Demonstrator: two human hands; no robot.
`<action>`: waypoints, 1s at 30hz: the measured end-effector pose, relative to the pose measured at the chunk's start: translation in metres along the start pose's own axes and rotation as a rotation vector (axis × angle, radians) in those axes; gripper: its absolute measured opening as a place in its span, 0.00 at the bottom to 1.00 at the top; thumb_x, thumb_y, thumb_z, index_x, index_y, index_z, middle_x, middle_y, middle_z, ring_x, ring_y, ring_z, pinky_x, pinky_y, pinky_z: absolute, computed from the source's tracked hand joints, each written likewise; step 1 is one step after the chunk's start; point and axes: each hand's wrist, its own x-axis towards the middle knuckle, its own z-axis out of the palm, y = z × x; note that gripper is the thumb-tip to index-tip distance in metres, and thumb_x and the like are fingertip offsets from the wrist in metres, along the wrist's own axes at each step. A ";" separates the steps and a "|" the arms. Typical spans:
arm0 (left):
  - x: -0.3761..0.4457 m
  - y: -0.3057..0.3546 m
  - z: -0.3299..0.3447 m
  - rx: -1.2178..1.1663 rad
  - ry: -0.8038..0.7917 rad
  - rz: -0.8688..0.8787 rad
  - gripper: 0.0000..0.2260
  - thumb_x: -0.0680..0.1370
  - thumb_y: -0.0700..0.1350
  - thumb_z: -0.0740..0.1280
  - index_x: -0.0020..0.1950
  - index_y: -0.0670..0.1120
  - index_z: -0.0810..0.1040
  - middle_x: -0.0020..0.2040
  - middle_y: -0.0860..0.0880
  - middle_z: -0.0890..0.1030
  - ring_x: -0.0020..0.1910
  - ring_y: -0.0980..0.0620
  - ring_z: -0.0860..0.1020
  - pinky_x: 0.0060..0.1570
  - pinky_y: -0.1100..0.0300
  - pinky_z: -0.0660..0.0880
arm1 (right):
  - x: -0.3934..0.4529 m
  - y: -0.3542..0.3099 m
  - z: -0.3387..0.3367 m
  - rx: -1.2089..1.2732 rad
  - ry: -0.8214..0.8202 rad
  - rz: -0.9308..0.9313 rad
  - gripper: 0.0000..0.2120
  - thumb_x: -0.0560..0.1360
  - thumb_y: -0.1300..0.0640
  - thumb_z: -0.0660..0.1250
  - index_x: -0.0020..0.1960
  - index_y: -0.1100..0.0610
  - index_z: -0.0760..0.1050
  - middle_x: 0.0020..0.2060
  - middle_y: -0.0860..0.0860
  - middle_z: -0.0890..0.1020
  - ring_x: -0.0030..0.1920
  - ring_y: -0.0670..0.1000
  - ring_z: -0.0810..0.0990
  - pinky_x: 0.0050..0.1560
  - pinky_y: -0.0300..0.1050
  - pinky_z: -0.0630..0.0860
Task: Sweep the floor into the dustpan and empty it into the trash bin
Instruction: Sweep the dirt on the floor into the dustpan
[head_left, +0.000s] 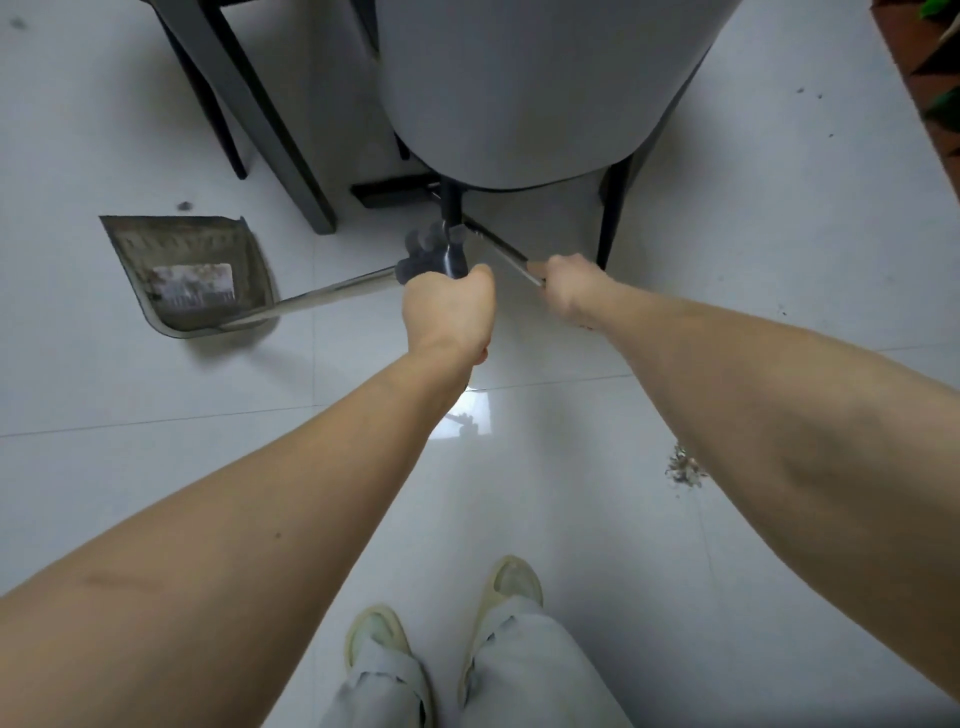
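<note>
Steel dustpan (192, 275) sits far left, its handle gripped by the left hand (449, 306); right hand (571, 288) clutches the broom pole (501, 252).

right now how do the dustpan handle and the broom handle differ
The dustpan handle runs left from the left hand down to the dustpan on the floor; the broom handle runs from the right hand away under the grey chair. The dustpan handle ends in a dark ridged grip; the broom's far end is hidden. Both are thin, shiny metal, each held by one hand.
</note>
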 end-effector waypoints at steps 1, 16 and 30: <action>-0.002 0.004 0.000 0.013 0.005 0.004 0.07 0.78 0.43 0.61 0.41 0.43 0.69 0.33 0.47 0.68 0.26 0.50 0.65 0.22 0.67 0.62 | -0.007 0.004 0.000 -0.025 -0.016 -0.006 0.21 0.78 0.64 0.58 0.71 0.56 0.67 0.59 0.62 0.75 0.58 0.63 0.77 0.53 0.49 0.75; -0.112 0.071 -0.041 0.232 -0.107 -0.051 0.04 0.75 0.41 0.60 0.40 0.44 0.68 0.30 0.46 0.66 0.23 0.50 0.60 0.25 0.64 0.58 | -0.207 0.041 -0.027 0.052 -0.255 0.230 0.23 0.79 0.63 0.57 0.73 0.58 0.63 0.64 0.59 0.72 0.57 0.58 0.75 0.55 0.49 0.74; -0.164 0.130 -0.085 0.123 -0.160 -0.198 0.10 0.73 0.38 0.59 0.34 0.46 0.62 0.27 0.49 0.62 0.21 0.52 0.57 0.23 0.64 0.53 | -0.358 0.062 -0.074 1.013 -0.340 0.464 0.13 0.79 0.63 0.61 0.62 0.54 0.69 0.28 0.54 0.68 0.18 0.49 0.71 0.19 0.36 0.68</action>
